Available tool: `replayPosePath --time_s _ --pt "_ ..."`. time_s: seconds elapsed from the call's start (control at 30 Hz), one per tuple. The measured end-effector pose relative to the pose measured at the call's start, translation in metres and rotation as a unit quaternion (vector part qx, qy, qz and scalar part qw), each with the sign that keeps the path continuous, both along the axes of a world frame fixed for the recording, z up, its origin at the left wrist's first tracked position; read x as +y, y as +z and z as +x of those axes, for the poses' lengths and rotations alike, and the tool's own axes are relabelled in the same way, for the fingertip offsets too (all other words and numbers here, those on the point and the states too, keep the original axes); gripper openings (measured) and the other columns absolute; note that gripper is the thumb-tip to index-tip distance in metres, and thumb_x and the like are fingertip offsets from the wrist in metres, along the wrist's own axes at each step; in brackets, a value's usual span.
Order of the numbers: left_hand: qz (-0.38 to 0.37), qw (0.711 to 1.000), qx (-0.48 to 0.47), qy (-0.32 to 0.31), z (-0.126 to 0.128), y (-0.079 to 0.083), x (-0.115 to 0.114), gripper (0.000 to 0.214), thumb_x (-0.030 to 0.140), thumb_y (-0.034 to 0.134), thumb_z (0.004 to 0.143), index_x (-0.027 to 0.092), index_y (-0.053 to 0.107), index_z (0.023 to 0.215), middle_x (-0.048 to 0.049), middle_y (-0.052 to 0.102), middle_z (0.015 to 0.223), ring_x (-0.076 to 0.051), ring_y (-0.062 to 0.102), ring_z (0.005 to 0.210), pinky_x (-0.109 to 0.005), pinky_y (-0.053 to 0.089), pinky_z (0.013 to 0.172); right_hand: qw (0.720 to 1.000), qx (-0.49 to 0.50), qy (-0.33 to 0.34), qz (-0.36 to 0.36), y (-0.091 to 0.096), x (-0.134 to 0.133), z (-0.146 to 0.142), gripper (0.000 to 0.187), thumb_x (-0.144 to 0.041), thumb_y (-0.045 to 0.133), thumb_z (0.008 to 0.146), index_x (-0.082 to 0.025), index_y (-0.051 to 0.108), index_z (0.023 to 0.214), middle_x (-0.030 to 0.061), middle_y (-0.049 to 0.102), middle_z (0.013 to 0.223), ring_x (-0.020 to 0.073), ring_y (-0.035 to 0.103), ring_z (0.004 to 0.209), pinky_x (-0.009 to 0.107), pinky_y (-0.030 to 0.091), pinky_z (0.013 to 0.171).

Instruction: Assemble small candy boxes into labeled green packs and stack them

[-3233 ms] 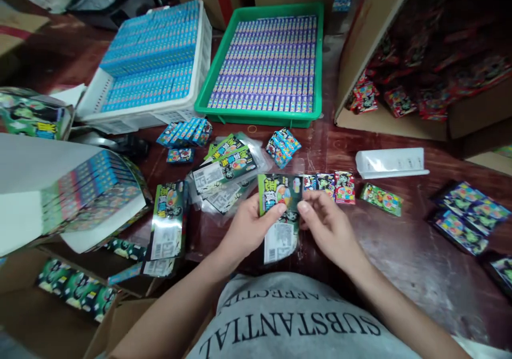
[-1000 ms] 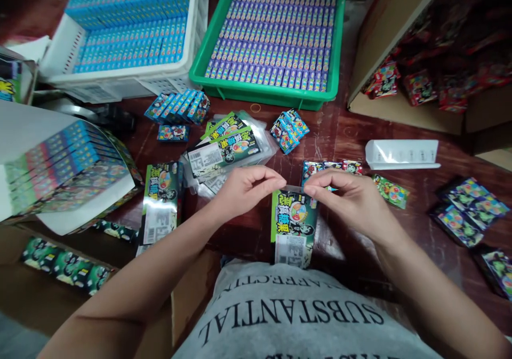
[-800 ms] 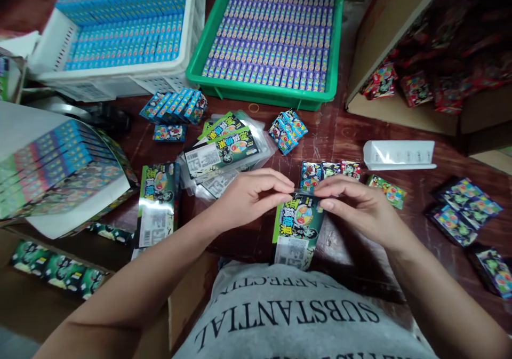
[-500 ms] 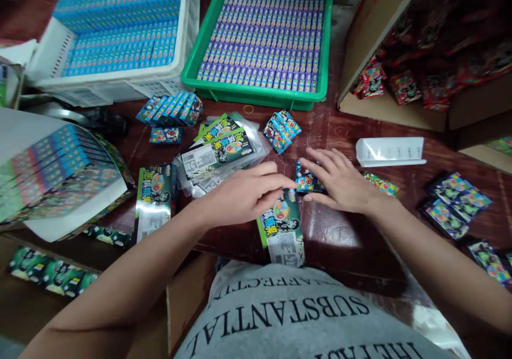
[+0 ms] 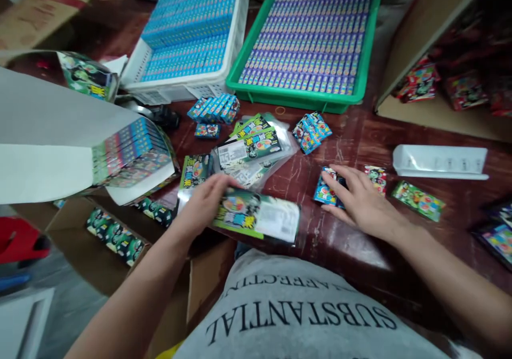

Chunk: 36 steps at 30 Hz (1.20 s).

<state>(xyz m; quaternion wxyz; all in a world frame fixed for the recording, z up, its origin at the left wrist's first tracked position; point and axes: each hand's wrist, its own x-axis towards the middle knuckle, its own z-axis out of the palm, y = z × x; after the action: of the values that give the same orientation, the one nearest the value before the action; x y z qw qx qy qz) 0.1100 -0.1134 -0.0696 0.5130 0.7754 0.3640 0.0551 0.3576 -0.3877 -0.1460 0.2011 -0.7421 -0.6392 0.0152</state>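
My left hand [image 5: 206, 201] is closed on the end of a flat green-and-black printed packet [image 5: 240, 215], which lies tilted sideways near the table's front edge and is slightly blurred. Small blue candy boxes [image 5: 323, 189] lie under my right hand [image 5: 358, 201], its fingers on top and its thumb along the near side. Partly beneath my right fingers, a red-and-black sachet [image 5: 376, 176] shows beyond the knuckles. A green sachet [image 5: 420, 200] rests to the right of that hand. Behind my left hand, more printed packets [image 5: 250, 148] overlap in clear plastic.
A white crate [image 5: 186, 84] of blue boxes and a green tray [image 5: 296, 100] of purple boxes stand at the back. A cardboard box [image 5: 444, 121] holds red sachets. Nearby are a white plastic holder [image 5: 440, 161], grouped blue boxes [image 5: 312, 132] and an open carton [image 5: 76, 252].
My left hand has taken the printed packet and moved left, turning it from upright to sideways. My right hand stays over the blue boxes. The view has swung left.
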Motion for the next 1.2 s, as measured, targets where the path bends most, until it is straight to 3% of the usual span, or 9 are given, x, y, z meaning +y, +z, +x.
replayPosePath --time_s 0.07,0.1,0.2,0.33,0.5,0.67,0.83,0.97,1.2 --pt "0.006 0.991 -0.005 0.135 -0.016 -0.010 -0.002 0.037 0.054 0.054 0.095 0.021 0.070 0.091 -0.0020 0.070 0.079 -0.017 0.063 0.065 -0.026 0.052 0.059 0.998 0.034 -0.043 0.040 0.011 0.001 -0.018 0.082 -0.047 0.064 0.094 -0.024 0.023 0.161 0.0206 0.041 0.154 0.0400 0.042 0.138 0.062 0.042 0.112" --pt "-0.002 0.986 -0.010 0.168 -0.021 -0.015 -0.005 0.037 0.055 0.056 0.094 0.021 0.069 0.093 -0.0015 0.070 0.080 -0.016 0.063 0.064 -0.025 0.052 0.059 0.995 0.050 -0.064 0.056 0.015 0.002 -0.027 0.085 -0.048 0.065 0.093 -0.024 0.021 0.162 0.0198 0.041 0.153 0.0395 0.042 0.138 0.062 0.041 0.113" --pt "-0.051 0.976 -0.040 0.208 -0.028 -0.030 -0.014 0.039 0.059 0.060 0.091 0.021 0.068 0.097 -0.0012 0.071 0.083 -0.016 0.063 0.067 -0.025 0.053 0.061 0.990 0.088 -0.093 0.063 0.020 0.006 -0.049 0.084 -0.048 0.068 0.091 -0.024 0.025 0.159 0.0168 0.043 0.153 0.0380 0.041 0.137 0.060 0.039 0.116" --pt "-0.085 0.959 -0.076 0.260 -0.026 -0.038 -0.018 0.038 0.059 0.064 0.088 0.022 0.067 0.098 0.0006 0.068 0.077 -0.015 0.062 0.062 -0.025 0.052 0.057 0.989 0.133 -0.063 0.018 0.013 -0.001 -0.056 0.080 -0.050 0.070 0.089 -0.026 0.033 0.155 0.0134 0.048 0.152 0.0379 0.042 0.134 0.063 0.040 0.113" --pt "-0.125 0.973 -0.050 0.186 -0.019 -0.036 -0.022 0.038 0.059 0.064 0.088 0.022 0.070 0.095 -0.0023 0.072 0.083 -0.018 0.065 0.065 -0.028 0.055 0.060 0.979 0.195 0.052 -0.033 0.008 -0.010 -0.054 0.073 -0.049 0.072 0.087 -0.022 0.042 0.148 0.0144 0.050 0.150 0.0353 0.042 0.137 0.062 0.042 0.113" --pt "-0.127 0.986 0.008 0.111 -0.007 -0.043 -0.035 0.048 0.065 0.062 0.088 0.019 0.070 0.097 -0.0045 0.073 0.088 -0.017 0.065 0.068 -0.026 0.054 0.060 0.972 0.209 0.095 -0.052 0.003 -0.003 -0.056 0.056 -0.047 0.073 0.087 -0.017 0.054 0.130 0.0190 0.045 0.151 0.0334 0.042 0.142 0.059 0.038 0.118" --pt "-0.077 0.990 0.037 0.111 -0.005 -0.059 -0.037 0.053 0.070 0.057 0.089 0.019 0.068 0.098 -0.0030 0.072 0.086 -0.016 0.062 0.066 -0.025 0.051 0.061 0.985 0.154 0.051 -0.049 0.006 -0.026 -0.036 0.102 -0.071 0.071 0.078 -0.018 0.031 0.156 0.0217 0.026 0.165 0.0421 0.021 0.154 0.073 0.012 0.122" --pt "-0.066 0.989 0.054 0.118 -0.007 -0.066 -0.037 0.055 0.071 0.056 0.088 0.019 0.068 0.101 -0.0018 0.069 0.080 -0.016 0.062 0.064 -0.025 0.050 0.058 0.985 0.152 0.041 -0.068 0.007 -0.043 -0.025 0.071 -0.056 0.065 0.091 -0.030 0.039 0.152 0.0121 0.051 0.149 0.0350 0.037 0.147 0.072 0.011 0.123" --pt "-0.066 0.990 0.048 0.116 -0.006 -0.067 -0.038 0.054 0.070 0.056 0.090 0.019 0.067 0.101 -0.0039 0.072 0.088 -0.016 0.062 0.066 -0.025 0.049 0.058 0.988 0.143 0.017 -0.048 0.001 -0.030 -0.038 0.072 -0.044 0.066 0.090 -0.027 0.039 0.155 0.0160 0.052 0.139 0.0354 0.051 0.133 0.074 0.017 0.120"
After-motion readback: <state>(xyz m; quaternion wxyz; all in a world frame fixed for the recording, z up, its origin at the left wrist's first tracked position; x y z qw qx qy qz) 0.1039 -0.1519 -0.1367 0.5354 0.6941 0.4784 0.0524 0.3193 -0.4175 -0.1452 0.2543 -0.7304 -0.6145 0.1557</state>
